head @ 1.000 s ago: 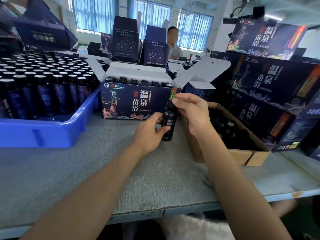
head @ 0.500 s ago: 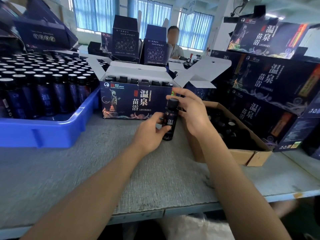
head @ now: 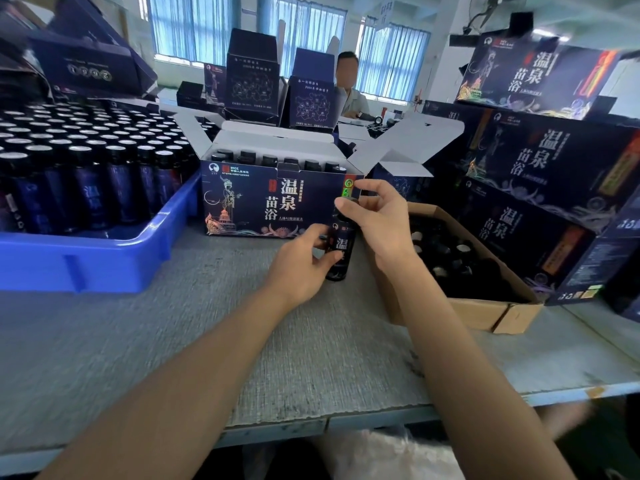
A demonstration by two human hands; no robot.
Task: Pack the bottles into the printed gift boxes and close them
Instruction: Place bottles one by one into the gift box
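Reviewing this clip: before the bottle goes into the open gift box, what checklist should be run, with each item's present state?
1. Grip on body: the left hand holds the small dark labelled bottle by its middle: ok.
2. Grip on top: the right hand pinches the cap end: ok.
3. Cap screwed tight: cannot tell.
4. The dark blue printed cardboard gift box has its white flaps folded open: ok.
5. Free slot left among the bottles already in the box: cannot tell.
6. Bottle roughly upright, base at the grey table: ok.
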